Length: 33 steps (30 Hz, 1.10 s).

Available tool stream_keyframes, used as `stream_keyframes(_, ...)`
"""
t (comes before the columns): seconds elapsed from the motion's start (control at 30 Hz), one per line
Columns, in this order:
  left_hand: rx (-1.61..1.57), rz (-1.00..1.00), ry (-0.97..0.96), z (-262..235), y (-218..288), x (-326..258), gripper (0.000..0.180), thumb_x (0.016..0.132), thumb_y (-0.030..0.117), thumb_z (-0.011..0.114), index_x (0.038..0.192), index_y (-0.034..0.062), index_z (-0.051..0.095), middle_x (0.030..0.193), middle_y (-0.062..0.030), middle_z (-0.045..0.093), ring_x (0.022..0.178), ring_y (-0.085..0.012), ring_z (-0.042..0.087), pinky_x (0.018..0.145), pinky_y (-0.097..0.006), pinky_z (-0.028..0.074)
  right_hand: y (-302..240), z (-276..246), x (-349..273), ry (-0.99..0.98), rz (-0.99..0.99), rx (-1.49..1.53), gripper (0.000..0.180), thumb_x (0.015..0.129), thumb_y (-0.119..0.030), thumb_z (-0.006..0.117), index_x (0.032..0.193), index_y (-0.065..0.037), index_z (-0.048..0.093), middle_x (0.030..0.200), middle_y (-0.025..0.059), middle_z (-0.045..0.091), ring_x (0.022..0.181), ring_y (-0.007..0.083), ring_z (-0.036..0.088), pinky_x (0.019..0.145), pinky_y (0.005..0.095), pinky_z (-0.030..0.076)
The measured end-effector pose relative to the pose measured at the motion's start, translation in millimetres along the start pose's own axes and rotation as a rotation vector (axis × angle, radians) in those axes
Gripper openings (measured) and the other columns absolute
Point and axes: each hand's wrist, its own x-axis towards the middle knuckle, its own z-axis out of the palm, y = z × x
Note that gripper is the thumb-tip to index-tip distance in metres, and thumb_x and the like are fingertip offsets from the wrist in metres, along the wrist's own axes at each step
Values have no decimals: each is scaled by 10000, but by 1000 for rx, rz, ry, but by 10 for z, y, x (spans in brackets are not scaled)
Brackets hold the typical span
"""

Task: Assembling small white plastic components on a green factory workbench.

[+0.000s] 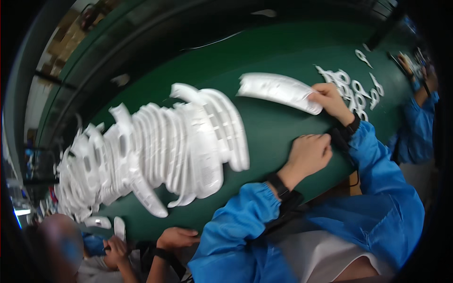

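Note:
My right hand (331, 103) pinches the right end of a curved white plastic shell (278, 89), thumb on top. The shell is held above the green table, its far end pointing left, slightly smeared by motion. Just below and nearer to me, my left hand (307, 153) is closed with its back up and fingers curled under. Whatever it may hold is hidden. To the left, a long row of similar white shells (188, 141) stands packed side by side, a few lying crooked on top. Small white ring-shaped parts with tails (344, 85) lie piled beyond my right hand.
The green table (264, 141) stretches across the view. At lower left, another person's hands (115, 252) work near two small white pieces (98, 222). A further hand (177, 237) reaches in beside my left sleeve. A co-worker in a blue sleeve (419, 115) sits at the far right.

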Motion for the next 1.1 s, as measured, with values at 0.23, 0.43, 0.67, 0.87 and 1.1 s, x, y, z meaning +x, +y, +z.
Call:
stream_keyframes(0.23,-63,7,-62,-86,-27,4,101,767,159,584,740,65,556,678,-114,612,678,-329,614,608,-431,472,-228,586,1151,279,-126,-91,265,870,-234,656,962,15,662,689,15,617,574,54,520,497,216,386)
stream_keyframes(0.43,-172,-104,1,-72,-61,59,115,748,144,590,783,35,594,707,-155,631,675,-367,610,616,-458,481,-369,739,1533,367,-16,-260,335,812,-191,693,1071,13,635,694,93,653,547,121,585,517,256,449)
stream_keyframes(0.67,-43,24,-67,-25,-39,41,158,781,166,600,693,58,525,661,-112,593,642,-335,593,567,-440,453,-485,-33,635,468,-223,-559,337,807,-246,672,1036,-4,620,791,102,648,655,185,606,618,320,482)
stream_keyframes(0.87,28,70,-76,2,-21,23,166,782,171,603,684,63,525,643,-97,584,635,-316,595,563,-431,452,-57,-668,-74,433,-92,-1156,487,735,-368,740,1047,-11,628,921,165,661,780,310,626,743,394,505)
stream_keyframes(1.1,66,142,22,18,-94,-3,133,750,166,563,674,62,532,683,-112,590,673,-324,601,579,-446,456,-287,-538,26,295,87,-737,311,711,-247,744,891,-8,657,789,134,642,751,223,622,691,340,486)
